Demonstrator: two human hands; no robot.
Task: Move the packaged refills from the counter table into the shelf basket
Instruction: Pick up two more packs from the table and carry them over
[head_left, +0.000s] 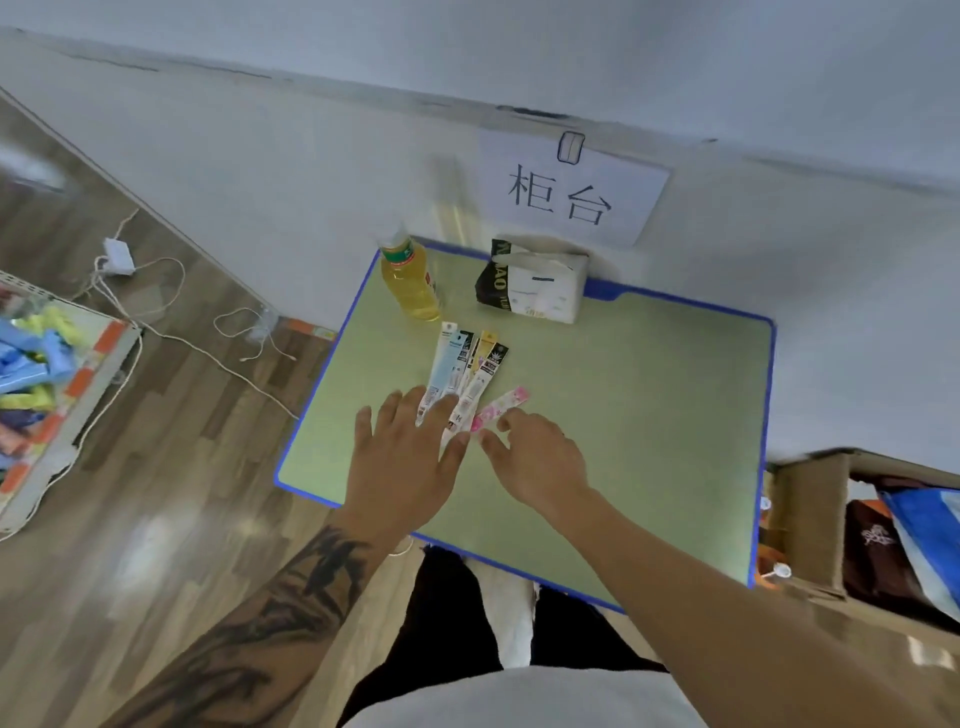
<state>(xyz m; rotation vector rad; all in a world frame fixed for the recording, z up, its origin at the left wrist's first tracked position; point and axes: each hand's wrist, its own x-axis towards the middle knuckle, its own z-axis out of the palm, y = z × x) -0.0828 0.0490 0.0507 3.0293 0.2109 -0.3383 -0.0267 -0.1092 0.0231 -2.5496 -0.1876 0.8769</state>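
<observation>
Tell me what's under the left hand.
The near ends of the fanned refill packets lie under the left hand's fingers, on the green table. Anything beneath the palm is hidden.

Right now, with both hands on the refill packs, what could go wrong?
1. The refill packs lie fanned and overlapping; the left hand rests flat on them, so a quick grab may leave some behind.
2. The pink pack lies apart, at the right hand, and could get missed.
3. The bottle stands just behind the packs; a forward sweep might knock it.
</observation>
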